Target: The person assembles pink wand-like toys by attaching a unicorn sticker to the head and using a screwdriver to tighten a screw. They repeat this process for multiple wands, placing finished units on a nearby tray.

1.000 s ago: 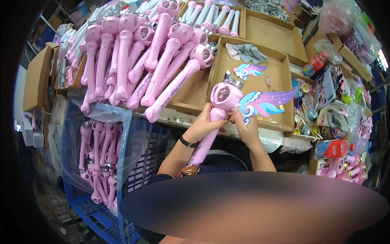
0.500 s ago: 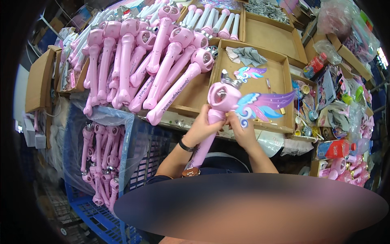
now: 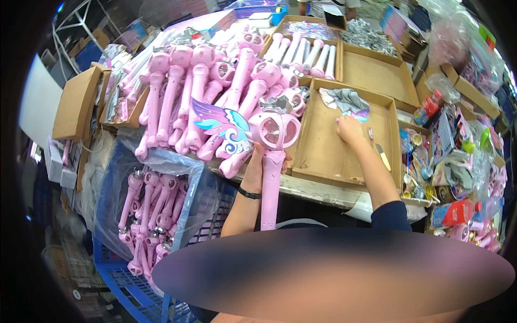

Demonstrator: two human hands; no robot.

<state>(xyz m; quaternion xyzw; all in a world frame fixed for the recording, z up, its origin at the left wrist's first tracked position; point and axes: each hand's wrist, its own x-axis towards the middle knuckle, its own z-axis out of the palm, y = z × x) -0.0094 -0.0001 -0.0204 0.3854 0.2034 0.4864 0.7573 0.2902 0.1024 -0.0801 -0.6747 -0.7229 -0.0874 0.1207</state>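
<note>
My left hand [image 3: 254,173] grips the handle of a pink toy wand [image 3: 273,161] held upright. The wand has a round head with a silver crown on top, and a purple and blue wing [image 3: 221,125] sticks out on its left side. My right hand [image 3: 349,131] reaches into a shallow cardboard tray [image 3: 323,156] and rests palm down near a small pile of wing pieces [image 3: 349,103] at its far end. Whether its fingers hold a piece is hidden.
A heap of pink wands [image 3: 215,97] fills the bench to the left. A blue crate [image 3: 156,215] lined with plastic holds more wands below. A second cardboard tray [image 3: 377,72] lies behind. Small tools and parts [image 3: 425,161] clutter the right side.
The wand has turned so its wing now points left instead of right. My right hand has left the wand and reached into the cardboard tray toward the wing pieces.
</note>
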